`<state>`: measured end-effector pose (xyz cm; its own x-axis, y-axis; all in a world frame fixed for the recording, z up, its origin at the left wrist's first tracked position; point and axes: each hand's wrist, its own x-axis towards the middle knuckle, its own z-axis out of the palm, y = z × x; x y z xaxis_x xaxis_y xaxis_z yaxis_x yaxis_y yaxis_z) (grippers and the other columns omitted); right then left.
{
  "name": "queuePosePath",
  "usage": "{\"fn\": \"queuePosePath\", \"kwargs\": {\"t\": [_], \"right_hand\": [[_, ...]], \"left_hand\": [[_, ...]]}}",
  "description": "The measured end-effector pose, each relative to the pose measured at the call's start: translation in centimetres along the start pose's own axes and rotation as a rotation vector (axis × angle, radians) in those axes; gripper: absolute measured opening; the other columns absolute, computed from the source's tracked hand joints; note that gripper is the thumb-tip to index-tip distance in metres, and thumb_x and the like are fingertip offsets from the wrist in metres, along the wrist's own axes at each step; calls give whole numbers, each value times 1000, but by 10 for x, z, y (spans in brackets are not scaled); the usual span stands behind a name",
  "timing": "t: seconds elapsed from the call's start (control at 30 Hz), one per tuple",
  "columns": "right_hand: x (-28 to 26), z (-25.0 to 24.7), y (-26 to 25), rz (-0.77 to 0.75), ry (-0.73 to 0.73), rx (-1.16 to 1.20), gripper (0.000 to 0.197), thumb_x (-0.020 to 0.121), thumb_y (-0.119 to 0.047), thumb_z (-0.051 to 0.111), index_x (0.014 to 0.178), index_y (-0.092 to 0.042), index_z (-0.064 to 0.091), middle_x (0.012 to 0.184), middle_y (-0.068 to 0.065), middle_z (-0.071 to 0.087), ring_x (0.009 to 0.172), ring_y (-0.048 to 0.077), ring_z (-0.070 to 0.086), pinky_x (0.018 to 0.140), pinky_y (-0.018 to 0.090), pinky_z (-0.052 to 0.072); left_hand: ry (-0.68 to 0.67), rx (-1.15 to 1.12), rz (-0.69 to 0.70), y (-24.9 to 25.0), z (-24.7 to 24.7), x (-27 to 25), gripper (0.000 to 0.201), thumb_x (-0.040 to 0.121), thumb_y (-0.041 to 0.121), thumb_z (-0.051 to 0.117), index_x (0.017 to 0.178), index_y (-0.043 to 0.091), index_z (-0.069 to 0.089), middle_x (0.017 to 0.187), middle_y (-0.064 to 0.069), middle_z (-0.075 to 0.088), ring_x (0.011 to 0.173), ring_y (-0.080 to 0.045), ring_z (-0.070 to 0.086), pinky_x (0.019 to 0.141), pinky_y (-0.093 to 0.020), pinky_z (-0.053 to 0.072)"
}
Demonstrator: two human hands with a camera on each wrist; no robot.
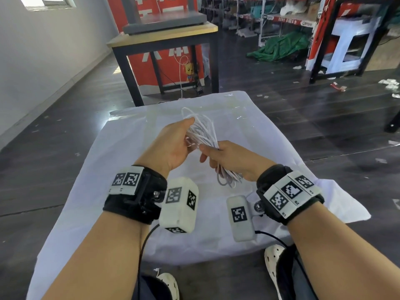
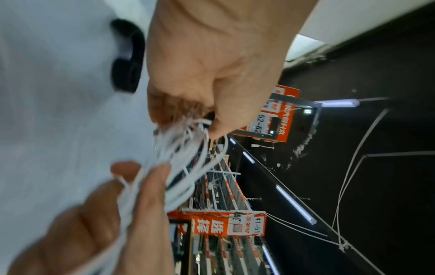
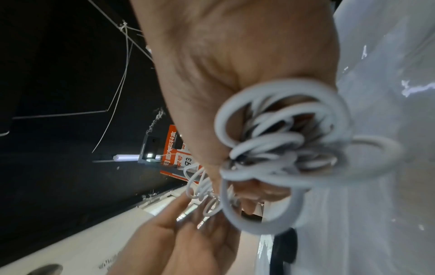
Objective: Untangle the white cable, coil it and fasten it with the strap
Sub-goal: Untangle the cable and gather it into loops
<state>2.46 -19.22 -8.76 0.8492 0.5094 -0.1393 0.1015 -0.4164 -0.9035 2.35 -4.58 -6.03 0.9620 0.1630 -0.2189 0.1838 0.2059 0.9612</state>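
The white cable (image 1: 205, 131) is gathered into a long bundle of loops, held in the air over the white cloth (image 1: 270, 135). My left hand (image 1: 184, 137) grips the bundle's upper half, thumb on top and fingers curled beneath. Lower down, my right hand (image 1: 216, 154) is closed round the middle, and the end loops (image 1: 227, 178) hang below it. In the left wrist view the cable (image 2: 188, 158) runs from my left hand (image 2: 207, 121) into my right hand (image 2: 132, 195). The right wrist view shows loops (image 3: 282, 145) bunched against my right hand (image 3: 247, 189). I see no strap that I can identify.
The cloth covers a low table in front of me. A wooden table with black legs (image 1: 164, 33) stands beyond it on a dark floor. Shelves and a green sheet (image 1: 281, 46) are at the far right. A blurred black shape (image 2: 127, 55) lies against the cloth.
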Motion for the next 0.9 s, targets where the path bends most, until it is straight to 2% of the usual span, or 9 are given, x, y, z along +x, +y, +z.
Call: {"fn": "queuePosePath", "kwargs": {"t": [0.07,0.17,0.23,0.37,0.43,0.53,0.7,0.83,0.9], "right_hand": [[2,-4,0,29,-3,81,41,99,-45,41,81,-15,62,67,-1,50,58,15,47,60,26,41],[2,-11,1,72,-36,243,40,99,-44,42,86,-11,58,59,-4,45,50,12,42,53,24,40],[2,-13,1,100,-77,354,39,98,-45,43,88,-10,57,55,-6,45,47,11,41,49,22,39],[2,-15,-1,151,-123,592,36,98,-43,44,87,-10,54,54,-4,41,44,9,37,41,19,39],[2,-15,-2,159,-136,690,35,98,-41,45,85,-11,54,54,-4,41,44,8,37,40,18,39],[3,-10,-5,172,-110,771,34,99,-40,45,85,-10,54,56,-2,45,42,8,40,39,19,40],[5,-6,-4,153,84,611,36,99,-39,44,89,-8,59,75,5,64,46,12,48,46,25,45],[5,-10,-1,162,215,638,33,100,-36,44,84,-9,56,73,6,63,51,14,47,55,26,43],[4,-12,-1,176,232,642,32,100,-35,46,84,-9,54,72,7,64,52,14,47,56,27,44]], "left_hand": [[15,144,50,5,-8,0,18,98,21,51,104,12,65,94,-6,68,86,-20,61,81,-31,50],[45,304,143,10,-20,-1,18,96,26,56,103,15,69,98,-4,73,91,-20,67,89,-30,53],[130,382,220,13,-25,-3,17,93,26,60,100,15,71,95,-2,73,90,-19,69,87,-30,55],[287,539,317,15,-34,-3,17,91,28,62,95,15,73,88,-3,72,86,-21,69,84,-43,57],[264,633,270,14,-33,-5,14,92,27,62,95,16,71,80,-5,72,76,-21,69,73,-45,60],[110,586,155,9,-22,-9,10,94,16,60,95,7,64,71,-10,69,50,-8,64,42,-17,48],[-4,369,52,10,-15,-7,8,91,13,64,87,6,65,75,-8,73,62,-10,68,55,-16,53],[95,220,179,18,-20,-7,10,89,13,66,88,3,68,76,-7,72,65,-11,66,61,-15,54],[36,222,175,19,-16,-10,12,88,14,67,88,2,69,74,-6,72,64,-9,67,61,-15,53]]}}
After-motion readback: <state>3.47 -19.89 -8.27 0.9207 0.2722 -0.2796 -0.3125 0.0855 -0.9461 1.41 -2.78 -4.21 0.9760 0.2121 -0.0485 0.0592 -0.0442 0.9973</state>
